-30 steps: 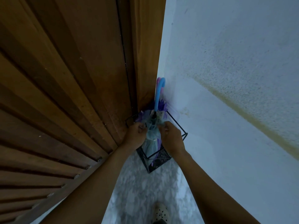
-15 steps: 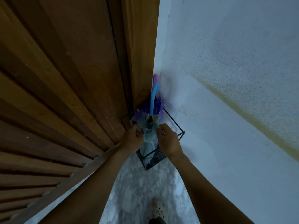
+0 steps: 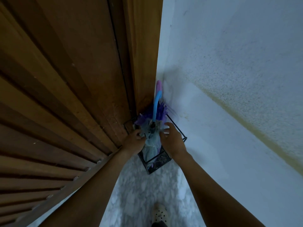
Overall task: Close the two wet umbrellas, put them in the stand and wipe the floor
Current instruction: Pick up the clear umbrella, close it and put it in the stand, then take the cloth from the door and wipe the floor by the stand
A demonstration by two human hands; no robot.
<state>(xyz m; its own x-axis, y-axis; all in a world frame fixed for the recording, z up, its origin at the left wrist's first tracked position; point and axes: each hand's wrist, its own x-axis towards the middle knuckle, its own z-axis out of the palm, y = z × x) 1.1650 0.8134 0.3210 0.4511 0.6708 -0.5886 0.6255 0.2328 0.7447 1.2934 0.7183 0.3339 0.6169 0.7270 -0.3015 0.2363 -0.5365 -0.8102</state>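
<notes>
Though flanked by fingers, umbrella between.

We saw a big brown wooden door with slats on the left side. A pale wall stood on the right, with a yellowish stripe running across it. Down at the bottom edge, we saw a light shoe with small holes.

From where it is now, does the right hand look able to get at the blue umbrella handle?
Probably yes: the right hand is open beside the umbrellas, and the blue handle rises just above it with nothing between.
</notes>
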